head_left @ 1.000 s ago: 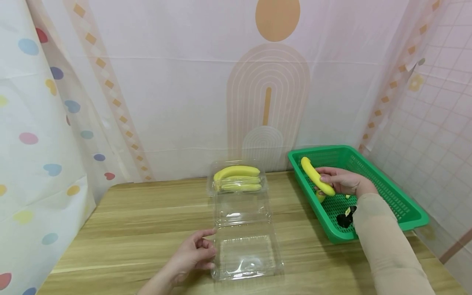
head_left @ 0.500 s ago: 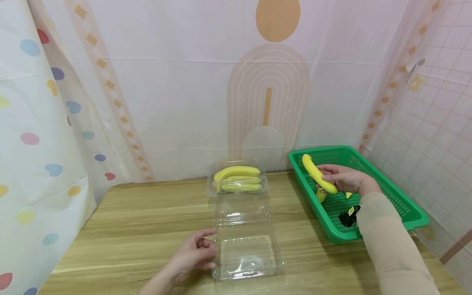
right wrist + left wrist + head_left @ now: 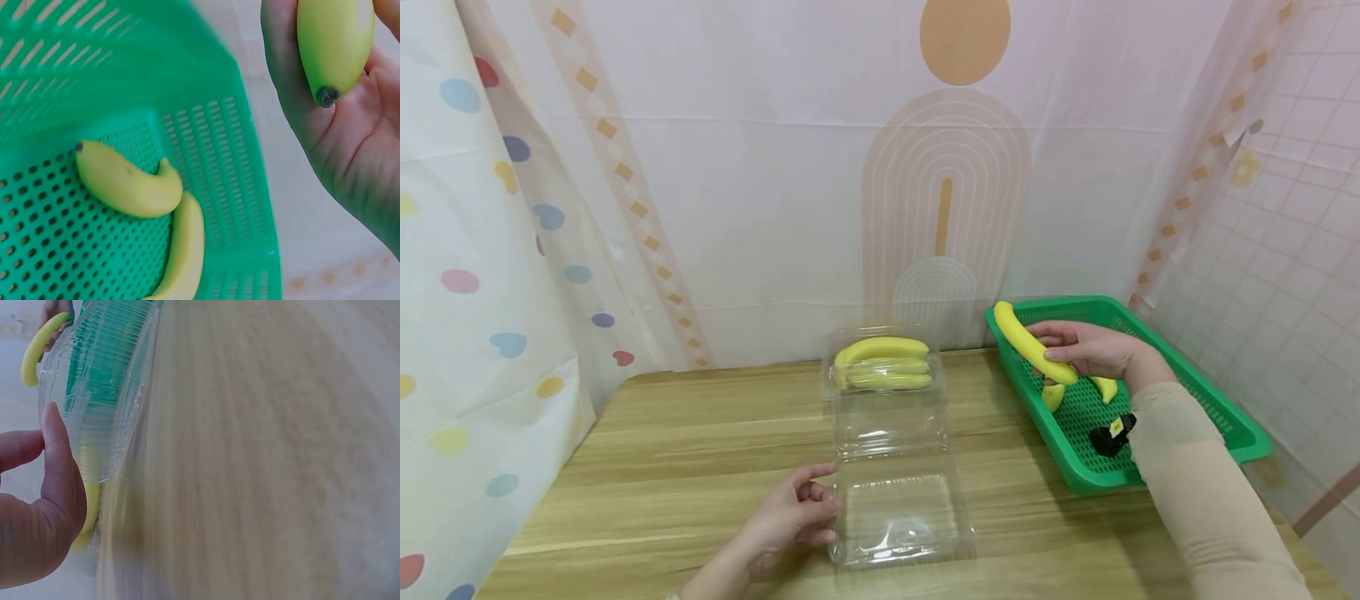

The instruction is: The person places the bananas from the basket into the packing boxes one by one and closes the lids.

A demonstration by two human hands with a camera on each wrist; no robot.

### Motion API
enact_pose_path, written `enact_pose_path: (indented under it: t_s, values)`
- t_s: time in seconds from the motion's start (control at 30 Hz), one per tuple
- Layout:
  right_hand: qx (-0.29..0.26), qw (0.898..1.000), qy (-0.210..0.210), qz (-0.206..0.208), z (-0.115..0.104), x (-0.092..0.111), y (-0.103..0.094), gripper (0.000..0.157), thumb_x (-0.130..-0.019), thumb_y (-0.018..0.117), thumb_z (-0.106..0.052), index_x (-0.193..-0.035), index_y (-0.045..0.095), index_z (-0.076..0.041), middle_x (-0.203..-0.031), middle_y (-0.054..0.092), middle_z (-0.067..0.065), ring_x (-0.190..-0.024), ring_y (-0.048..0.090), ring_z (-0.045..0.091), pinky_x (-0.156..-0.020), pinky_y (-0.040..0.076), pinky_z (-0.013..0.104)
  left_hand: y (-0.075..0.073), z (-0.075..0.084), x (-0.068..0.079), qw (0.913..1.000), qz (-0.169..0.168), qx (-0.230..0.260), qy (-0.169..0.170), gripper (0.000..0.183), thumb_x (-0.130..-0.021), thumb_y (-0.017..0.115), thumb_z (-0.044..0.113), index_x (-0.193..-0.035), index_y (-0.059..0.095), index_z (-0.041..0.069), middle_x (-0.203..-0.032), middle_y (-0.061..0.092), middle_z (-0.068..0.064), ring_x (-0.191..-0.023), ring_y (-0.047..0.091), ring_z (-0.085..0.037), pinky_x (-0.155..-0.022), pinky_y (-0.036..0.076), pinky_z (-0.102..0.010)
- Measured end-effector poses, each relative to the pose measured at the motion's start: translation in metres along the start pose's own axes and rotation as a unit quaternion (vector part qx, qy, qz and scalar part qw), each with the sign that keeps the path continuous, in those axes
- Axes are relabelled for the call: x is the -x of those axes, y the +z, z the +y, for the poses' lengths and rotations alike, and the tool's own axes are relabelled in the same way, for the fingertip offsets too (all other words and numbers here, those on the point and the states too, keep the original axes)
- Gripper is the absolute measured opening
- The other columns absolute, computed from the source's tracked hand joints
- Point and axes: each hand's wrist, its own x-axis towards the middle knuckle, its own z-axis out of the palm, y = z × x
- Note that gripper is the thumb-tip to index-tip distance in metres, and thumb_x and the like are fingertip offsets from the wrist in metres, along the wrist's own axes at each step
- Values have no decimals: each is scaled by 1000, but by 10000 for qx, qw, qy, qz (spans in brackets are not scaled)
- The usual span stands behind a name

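My right hand [image 3: 1086,348] grips a yellow banana [image 3: 1028,340] around its lower half, above the left side of a green basket [image 3: 1063,454]. In the right wrist view, the dark tip of this banana [image 3: 334,50] shows against the palm. My left hand [image 3: 786,517] is beside an opened clear plastic clamshell container [image 3: 898,508], its relaxed fingertips at the left edge of the near half. In the left wrist view, thumb and finger [image 3: 57,462] overlap the container's rim. Several bananas [image 3: 883,362] lie in clear plastic behind the container.
Within the basket are two more bananas, one curved banana [image 3: 128,181] and one longer banana [image 3: 186,244], plus a black object with a yellow label [image 3: 1111,435]. A wooden tabletop [image 3: 700,467] lies below, with a patterned curtain [image 3: 760,208] behind.
My right hand has moved up and left with the banana, whose upper end now overlaps the basket's left rim. More of the basket's contents shows. My left hand has hardly moved.
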Motion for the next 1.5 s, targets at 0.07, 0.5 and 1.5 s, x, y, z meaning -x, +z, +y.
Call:
enact_pose_path:
  t_s: [0.07, 0.5, 1.5]
  values:
    - [53, 9999, -27, -86, -5, -2, 3, 62, -103, 48, -4, -153, 14, 8, -131, 54, 8, -112, 61, 30, -93, 56, 47, 0, 0, 0, 10000, 24, 3, 1, 71, -88, 65, -9, -146, 26, -14, -99, 52, -9, -82, 56, -16, -69, 63, -31]
    - [577, 9960, -214, -645, -31, -12, 27, 56, -100, 54, -2, -149, 29, 4, -129, 54, 14, -104, 62, 40, -87, 58, 48, -1, 5, -3, 9997, 205, -119, -69, 71, -86, 66, -8, -146, 28, -12, -100, 53, -10, -83, 58, -17, -70, 63, -31]
    - [2225, 9613, -694, -1467, -53, -40, 112, 53, -93, 70, -11, -140, 49, 1, -116, 58, 8, -99, 60, 27, -80, 55, 32, -9, 8, -13, 9997, 129, -215, -9, 71, -88, 66, -7, -147, 28, -12, -96, 51, -8, -81, 56, -16, -68, 62, -29]
